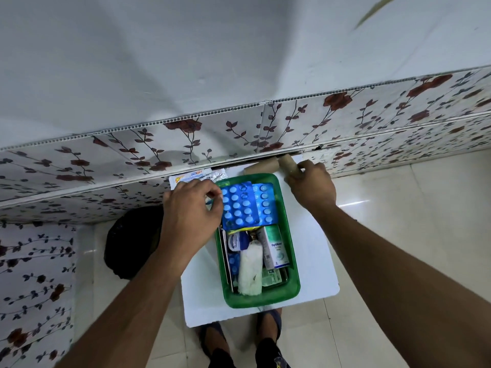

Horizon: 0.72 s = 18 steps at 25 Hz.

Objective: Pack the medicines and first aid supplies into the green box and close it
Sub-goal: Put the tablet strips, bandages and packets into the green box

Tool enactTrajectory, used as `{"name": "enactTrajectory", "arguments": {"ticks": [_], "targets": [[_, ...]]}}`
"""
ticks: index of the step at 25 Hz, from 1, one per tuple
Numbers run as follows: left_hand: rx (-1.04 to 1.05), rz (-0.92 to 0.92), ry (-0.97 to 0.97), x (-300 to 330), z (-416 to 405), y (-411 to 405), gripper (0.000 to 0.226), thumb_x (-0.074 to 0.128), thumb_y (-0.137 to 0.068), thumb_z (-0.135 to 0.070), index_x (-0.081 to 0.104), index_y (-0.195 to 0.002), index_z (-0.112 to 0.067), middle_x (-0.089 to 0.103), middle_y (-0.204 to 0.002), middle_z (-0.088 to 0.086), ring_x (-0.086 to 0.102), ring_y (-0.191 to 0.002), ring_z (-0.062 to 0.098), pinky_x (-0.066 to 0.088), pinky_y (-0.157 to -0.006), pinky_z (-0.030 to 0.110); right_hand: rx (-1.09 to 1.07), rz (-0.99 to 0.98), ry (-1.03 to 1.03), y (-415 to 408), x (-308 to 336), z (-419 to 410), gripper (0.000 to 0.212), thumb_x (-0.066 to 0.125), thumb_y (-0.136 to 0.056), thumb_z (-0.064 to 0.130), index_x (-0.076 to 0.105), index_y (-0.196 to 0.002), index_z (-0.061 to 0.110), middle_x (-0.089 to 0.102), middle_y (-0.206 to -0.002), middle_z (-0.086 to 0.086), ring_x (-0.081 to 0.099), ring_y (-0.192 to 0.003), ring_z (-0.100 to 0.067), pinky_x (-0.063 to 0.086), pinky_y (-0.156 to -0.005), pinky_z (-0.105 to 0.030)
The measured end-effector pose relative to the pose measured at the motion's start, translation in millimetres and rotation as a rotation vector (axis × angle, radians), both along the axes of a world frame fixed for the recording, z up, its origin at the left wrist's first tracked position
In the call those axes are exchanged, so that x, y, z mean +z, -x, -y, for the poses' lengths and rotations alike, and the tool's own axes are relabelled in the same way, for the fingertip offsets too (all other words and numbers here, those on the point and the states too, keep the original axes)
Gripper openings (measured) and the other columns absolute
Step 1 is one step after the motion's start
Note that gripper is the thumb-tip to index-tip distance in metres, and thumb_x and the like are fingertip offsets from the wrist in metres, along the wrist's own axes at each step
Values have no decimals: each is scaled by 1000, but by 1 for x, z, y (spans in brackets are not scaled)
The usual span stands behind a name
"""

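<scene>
The green box (293, 277) stands open on a small white table (202, 296). Inside lie two blue blister packs (240, 205), a white gauze roll (249, 272), a white-green Optibex carton (273, 248) and a small blue-white pack (237, 241). My left hand (191, 211) hovers at the box's far left corner, fingers pinched at the edge of a blister pack. My right hand (312, 185) is past the far right corner, fingers closed on a tan bandage roll (288, 164). A second tan roll (261, 167) lies beside it. Sachets (195, 176) lie behind my left hand.
A wall with floral tiles (239, 134) runs right behind the table. A black bag (132, 240) sits on the floor left of the table. My feet in sandals (239, 335) show under the table's near edge. Pale floor tiles spread to the right.
</scene>
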<state>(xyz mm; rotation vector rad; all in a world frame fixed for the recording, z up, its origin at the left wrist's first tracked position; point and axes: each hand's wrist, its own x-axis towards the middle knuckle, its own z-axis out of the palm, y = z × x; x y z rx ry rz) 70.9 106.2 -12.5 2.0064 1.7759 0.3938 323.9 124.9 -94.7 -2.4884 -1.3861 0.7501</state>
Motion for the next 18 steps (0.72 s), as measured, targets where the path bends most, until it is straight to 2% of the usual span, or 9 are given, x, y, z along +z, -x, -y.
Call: {"name": "enactTrajectory", "arguments": {"ticks": [4, 8, 10, 12, 14, 16, 18], "targets": [[23, 86, -6, -4, -3, 4, 6, 64, -84, -20, 67, -84, -24, 68, -86, -12, 58, -82, 16, 44, -81, 38, -37, -33, -11, 4, 6, 1, 37, 62, -84, 39, 63, -112, 16, 66, -104, -7, 60, -88, -27, 43, -70, -32], [203, 291, -34, 9, -18, 5, 13, 63, -87, -11, 72, -93, -18, 71, -89, -9, 60, -75, 7, 50, -73, 28, -192, -183, -98, 9, 28, 25, 28, 60, -83, 36, 61, -104, 17, 65, -88, -1, 56, -79, -25, 44, -69, -32], [84, 278, -26, 14, -32, -12, 18, 61, -91, -16, 72, -104, -16, 74, -98, -5, 65, -83, 8, 51, -77, 25, -244, -239, -128, 10, 35, 37, 25, 62, -83, 35, 61, -100, 18, 64, -85, -1, 60, -79, -26, 47, -70, -34], [-164, 124, 25, 12, -50, -43, 24, 58, -94, -23, 70, -113, -16, 74, -107, 2, 67, -94, 19, 52, -82, 30, -274, -280, -133, 9, 37, 49, 25, 66, -83, 35, 62, -102, 18, 66, -86, 0, 63, -79, -25, 50, -72, -34], [-342, -92, 76, 3, -70, -76, 24, 54, -94, -27, 70, -108, -15, 72, -102, 8, 66, -94, 29, 52, -76, 35, -300, -294, -121, 4, 36, 58, 26, 68, -83, 36, 62, -102, 19, 66, -85, 1, 64, -80, -24, 51, -72, -34], [-406, -237, 135, -6, -86, -104, 23, 55, -90, -26, 70, -97, -10, 70, -95, 11, 65, -88, 32, 48, -68, 33, -307, -297, -107, -3, 35, 66, 24, 68, -83, 37, 61, -101, 22, 66, -85, 4, 65, -80, -22, 53, -73, -35], [-411, -349, 184, -16, -99, -122, 20, 58, -85, -20, 68, -95, -6, 70, -99, 12, 66, -87, 32, 47, -67, 31, -304, -301, -111, -10, 36, 71, 24, 68, -84, 38, 61, -102, 24, 67, -85, 6, 65, -78, -19, 54, -73, -35]]}}
